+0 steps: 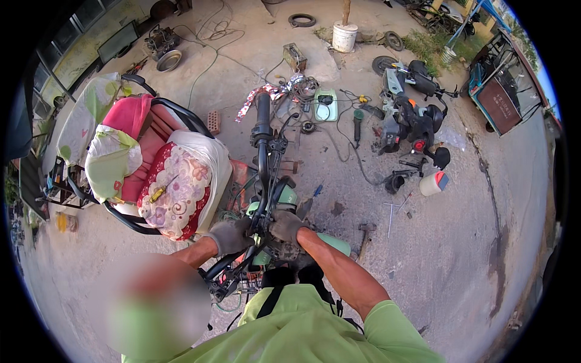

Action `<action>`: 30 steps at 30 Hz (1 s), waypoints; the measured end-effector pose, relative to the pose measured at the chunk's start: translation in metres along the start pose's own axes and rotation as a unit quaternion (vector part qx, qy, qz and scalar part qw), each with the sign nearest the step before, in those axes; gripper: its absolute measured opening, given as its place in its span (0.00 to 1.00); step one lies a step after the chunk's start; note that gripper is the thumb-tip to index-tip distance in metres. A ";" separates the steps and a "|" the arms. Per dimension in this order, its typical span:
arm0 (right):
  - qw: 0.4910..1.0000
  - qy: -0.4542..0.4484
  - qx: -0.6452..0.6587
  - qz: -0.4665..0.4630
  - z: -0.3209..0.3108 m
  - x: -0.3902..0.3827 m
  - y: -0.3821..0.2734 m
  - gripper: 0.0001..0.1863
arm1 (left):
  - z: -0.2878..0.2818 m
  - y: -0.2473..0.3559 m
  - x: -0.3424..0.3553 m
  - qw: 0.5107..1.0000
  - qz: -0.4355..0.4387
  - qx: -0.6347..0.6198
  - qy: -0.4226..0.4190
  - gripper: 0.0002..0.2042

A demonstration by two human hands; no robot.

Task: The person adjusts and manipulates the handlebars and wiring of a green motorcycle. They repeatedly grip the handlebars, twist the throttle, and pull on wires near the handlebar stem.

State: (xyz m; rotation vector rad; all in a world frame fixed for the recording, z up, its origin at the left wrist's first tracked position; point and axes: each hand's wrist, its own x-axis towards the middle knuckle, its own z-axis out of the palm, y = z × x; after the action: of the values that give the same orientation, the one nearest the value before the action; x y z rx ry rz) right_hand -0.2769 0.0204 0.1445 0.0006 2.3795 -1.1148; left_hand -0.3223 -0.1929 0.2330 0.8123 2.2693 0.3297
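Below me stands a light-green scooter (331,242) with its black handlebar (262,154) turned lengthwise in my view. My left hand (231,236) and my right hand (285,227), both in grey gloves, are at the middle of the bar assembly, one on either side. Their fingers are curled in among the dark parts of the steering column; what exactly they hold is hidden. A hammer (364,239) lies on the ground to the right of my right hand.
A padded seat (181,193) with floral cloth is at left. A dismantled scooter (405,121), jug (433,183), T-wrench (391,209), grinder (357,127), green case (325,106) and tangled cables lie ahead and right. A three-wheeler (499,100) stands far right.
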 end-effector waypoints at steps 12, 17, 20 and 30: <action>0.939 -0.060 -0.218 -0.258 0.029 0.043 0.040 0.15 | 0.004 -0.051 0.013 0.959 0.206 0.130 0.148 0.13; 0.838 0.061 -0.298 -0.452 0.045 0.069 0.073 0.19 | -0.008 -0.053 0.008 0.954 0.182 0.181 0.155 0.14; 0.816 -0.143 -0.448 -0.335 0.026 0.061 0.054 0.18 | -0.007 -0.038 0.003 0.973 0.100 0.163 0.126 0.13; 0.945 -0.167 -0.140 -0.243 0.034 0.068 0.060 0.22 | -0.018 -0.052 0.014 0.958 0.177 0.188 0.121 0.11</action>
State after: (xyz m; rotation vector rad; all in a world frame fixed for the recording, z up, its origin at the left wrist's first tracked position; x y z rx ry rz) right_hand -0.3084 0.0218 0.0531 -0.8460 2.2528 -0.8739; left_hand -0.3664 -0.2246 0.2162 1.4547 2.4454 0.1650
